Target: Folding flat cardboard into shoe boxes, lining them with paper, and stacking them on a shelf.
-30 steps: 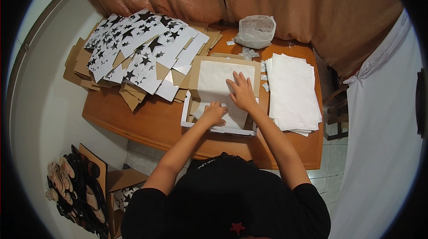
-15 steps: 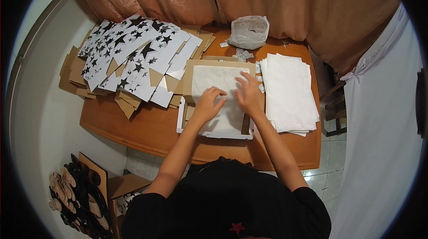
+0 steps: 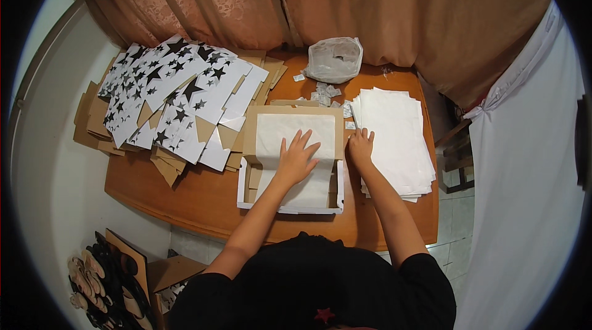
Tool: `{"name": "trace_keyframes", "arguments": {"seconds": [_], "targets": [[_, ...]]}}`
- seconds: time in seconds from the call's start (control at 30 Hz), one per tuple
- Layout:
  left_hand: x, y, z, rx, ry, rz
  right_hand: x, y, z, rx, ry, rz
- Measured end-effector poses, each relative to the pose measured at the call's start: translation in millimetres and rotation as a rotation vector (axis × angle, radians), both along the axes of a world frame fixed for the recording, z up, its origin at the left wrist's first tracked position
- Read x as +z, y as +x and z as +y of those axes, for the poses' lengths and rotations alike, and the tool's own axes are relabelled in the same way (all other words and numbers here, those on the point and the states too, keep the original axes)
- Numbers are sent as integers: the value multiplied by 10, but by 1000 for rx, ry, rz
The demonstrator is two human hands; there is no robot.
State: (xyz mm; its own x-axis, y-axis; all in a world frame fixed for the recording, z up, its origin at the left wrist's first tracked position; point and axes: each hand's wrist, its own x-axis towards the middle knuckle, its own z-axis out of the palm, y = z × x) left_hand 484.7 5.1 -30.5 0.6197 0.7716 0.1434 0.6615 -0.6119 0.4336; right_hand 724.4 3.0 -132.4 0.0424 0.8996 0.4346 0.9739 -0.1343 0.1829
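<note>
An open cardboard box [image 3: 245, 197], white outside and brown inside, sits before me with its lid tilted back. A sheet of thin white paper [image 3: 271, 130] lines it, running from the lid down into the tray. My left hand [image 3: 297, 158] lies over this sheet, palm down with fingers spread. To the right of the box, my right hand [image 3: 361, 147] rests on the table at the left edge of a stack of white paper sheets [image 3: 398, 139], fingers partly bent and apart. Just beyond its fingertips lies a small white sachet [image 3: 350, 125]; anything under the fingers is hidden.
Flat box blanks with black stars [image 3: 179, 99] are piled at the left. A translucent plastic bag [image 3: 335, 62] stands at the back, with several loose sachets [image 3: 325, 92] in front of it. Sandals [image 3: 86, 274] and a carton [image 3: 176, 271] are on the lower left.
My right hand has moved from above the box to the table beside the paper stack. My left hand has spread out over the lining sheet. The view has shifted slightly.
</note>
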Motion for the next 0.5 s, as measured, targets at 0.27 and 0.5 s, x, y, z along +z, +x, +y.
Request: {"name": "trace_keyframes", "arguments": {"seconds": [0.27, 0.5], "targets": [[97, -58, 31, 16, 12, -107, -35, 26, -21, 68, -60, -11], [181, -334, 95, 198, 47, -211, 405, -170, -156, -155, 12, 371]]}}
